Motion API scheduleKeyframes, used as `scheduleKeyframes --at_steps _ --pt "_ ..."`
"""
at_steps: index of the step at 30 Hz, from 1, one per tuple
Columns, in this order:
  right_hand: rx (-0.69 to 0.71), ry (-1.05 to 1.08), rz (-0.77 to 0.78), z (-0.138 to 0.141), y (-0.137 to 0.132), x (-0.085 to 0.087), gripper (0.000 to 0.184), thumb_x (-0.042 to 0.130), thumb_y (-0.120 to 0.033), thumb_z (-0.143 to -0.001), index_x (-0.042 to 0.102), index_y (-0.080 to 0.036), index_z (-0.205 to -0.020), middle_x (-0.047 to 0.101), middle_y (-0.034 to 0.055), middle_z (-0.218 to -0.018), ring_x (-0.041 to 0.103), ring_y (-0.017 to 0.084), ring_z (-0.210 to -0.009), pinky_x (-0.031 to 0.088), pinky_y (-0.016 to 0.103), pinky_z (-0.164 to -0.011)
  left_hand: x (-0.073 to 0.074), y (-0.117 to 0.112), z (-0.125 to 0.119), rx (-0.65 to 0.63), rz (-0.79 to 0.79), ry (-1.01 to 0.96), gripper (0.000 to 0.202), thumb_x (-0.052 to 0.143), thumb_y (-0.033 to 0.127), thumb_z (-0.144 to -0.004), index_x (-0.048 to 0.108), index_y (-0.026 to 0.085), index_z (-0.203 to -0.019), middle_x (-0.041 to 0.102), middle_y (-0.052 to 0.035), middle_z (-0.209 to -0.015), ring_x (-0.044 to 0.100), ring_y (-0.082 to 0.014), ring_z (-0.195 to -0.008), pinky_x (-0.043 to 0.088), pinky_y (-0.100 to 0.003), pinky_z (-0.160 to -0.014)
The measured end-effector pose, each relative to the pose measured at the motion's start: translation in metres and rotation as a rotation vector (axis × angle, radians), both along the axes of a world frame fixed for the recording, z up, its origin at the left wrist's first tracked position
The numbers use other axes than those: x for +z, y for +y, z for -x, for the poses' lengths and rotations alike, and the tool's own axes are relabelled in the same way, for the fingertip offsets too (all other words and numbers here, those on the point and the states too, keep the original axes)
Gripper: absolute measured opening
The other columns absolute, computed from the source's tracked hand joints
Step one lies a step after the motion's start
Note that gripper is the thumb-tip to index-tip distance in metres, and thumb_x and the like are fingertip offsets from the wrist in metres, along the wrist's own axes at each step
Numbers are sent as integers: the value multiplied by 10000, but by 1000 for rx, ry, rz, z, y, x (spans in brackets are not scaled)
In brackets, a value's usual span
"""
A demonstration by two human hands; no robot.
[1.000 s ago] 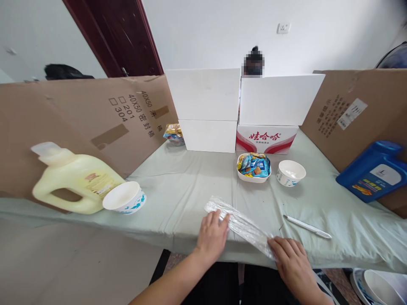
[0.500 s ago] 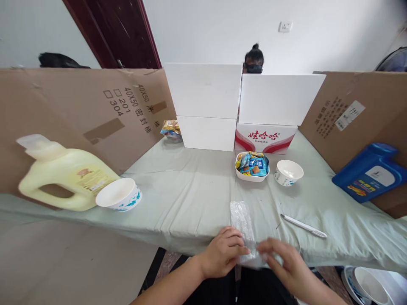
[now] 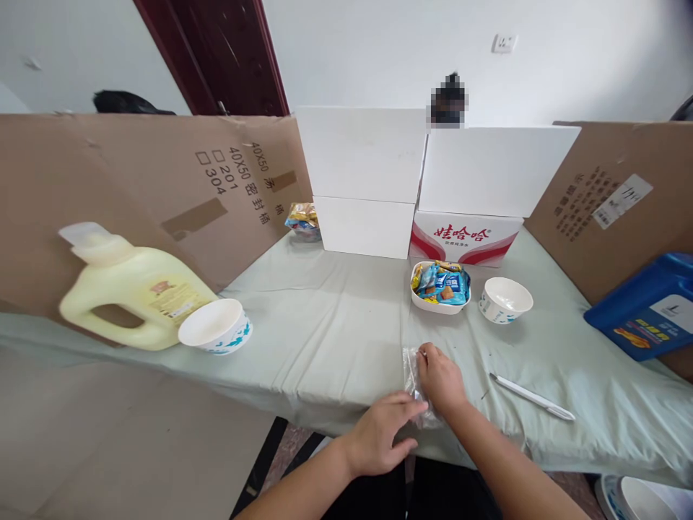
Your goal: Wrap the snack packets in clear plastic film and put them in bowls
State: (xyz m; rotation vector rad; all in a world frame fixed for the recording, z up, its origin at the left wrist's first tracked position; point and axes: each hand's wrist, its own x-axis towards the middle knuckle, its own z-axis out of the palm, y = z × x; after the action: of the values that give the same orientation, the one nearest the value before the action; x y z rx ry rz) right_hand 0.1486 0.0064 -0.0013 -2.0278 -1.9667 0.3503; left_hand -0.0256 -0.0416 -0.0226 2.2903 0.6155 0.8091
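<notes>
A clear plastic bag [image 3: 413,374] lies folded near the front edge of the table covered in pale green cloth [image 3: 325,325]. My right hand [image 3: 441,379] lies flat on top of the bag, fingers stretched out and pressing it down. My left hand [image 3: 384,433] rests at the table's front edge, its fingertips touching the near end of the bag, fingers loosely extended. A white pen [image 3: 533,397] lies to the right of my right hand.
A yellow jug [image 3: 133,296] and a paper bowl [image 3: 215,326] stand at left. A dish of snack packets [image 3: 441,287] and a second paper bowl [image 3: 505,300] sit behind the bag. White boxes [image 3: 368,180], cardboard walls and a blue jug [image 3: 647,310] ring the table. A person sits behind the boxes.
The long plastic bag has been folded from a diagonal strip into a short piece. My right hand moved up onto it and my left hand drew back to its near end.
</notes>
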Motion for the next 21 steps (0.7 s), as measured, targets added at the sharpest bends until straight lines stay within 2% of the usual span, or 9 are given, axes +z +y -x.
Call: scheduleKeyframes --at_steps 3,5,8,11,12,14,17,21 --pt "-30 -68 9 4 1 2 234 337 -261 -990 554 -174 -1008 682 93 -961 664 202 -817 386 272 -639 2 -7 -1 43 -56 10 435 583 103 -788 548 226 -1204 687 -54 -1012 561 -239 -1076 486 -383 -949" --pt "-43 -107 16 5 3 3 231 342 -263 -990 554 -169 -992 682 98 -938 670 211 -787 386 278 -616 1 -18 -1 125 -101 24 388 556 91 -798 568 223 -1163 675 -59 -984 568 -239 -1026 498 -394 -921" --pt "-49 -156 22 7 5 3 212 358 -260 -986 550 -170 -989 679 104 -945 675 210 -753 392 281 -595 4 -33 1 316 -164 31 344 506 115 -836 560 210 -1163 607 -101 -1035 584 -224 -929 529 -379 -823" --pt "-41 -198 18 9 5 1 194 360 -244 -985 541 -174 -996 671 103 -949 676 193 -733 400 271 -589 13 -27 2 462 -220 -7 268 458 162 -891 560 198 -1136 570 -115 -1019 588 -213 -871 529 -368 -771" --pt "-35 -211 13 11 5 0 194 356 -239 -986 538 -173 -997 668 102 -945 676 189 -728 400 268 -584 16 -19 0 449 -233 -12 232 448 171 -903 573 198 -1096 578 -109 -997 588 -219 -889 521 -375 -790" --pt "-15 -237 -3 13 4 -3 193 355 -232 -985 538 -170 -993 661 97 -923 672 183 -715 396 260 -570 22 3 -5 343 -249 18 157 467 183 -904 600 197 -985 603 -93 -971 579 -236 -976 491 -401 -872" --pt "35 -269 -37 7 4 -4 174 383 -222 -975 551 -176 -971 647 82 -892 660 179 -700 401 257 -567 23 33 -12 207 -260 170 44 600 227 -842 611 191 -867 619 -81 -1011 546 -264 -1078 420 -447 -985" --pt "17 -311 -98 -30 6 4 207 391 -214 -963 585 -144 -951 635 132 -908 648 241 -817 453 317 -665 15 43 -14 207 -229 272 134 667 235 -802 612 195 -918 594 -71 -1088 534 -244 -1082 384 -431 -1012"
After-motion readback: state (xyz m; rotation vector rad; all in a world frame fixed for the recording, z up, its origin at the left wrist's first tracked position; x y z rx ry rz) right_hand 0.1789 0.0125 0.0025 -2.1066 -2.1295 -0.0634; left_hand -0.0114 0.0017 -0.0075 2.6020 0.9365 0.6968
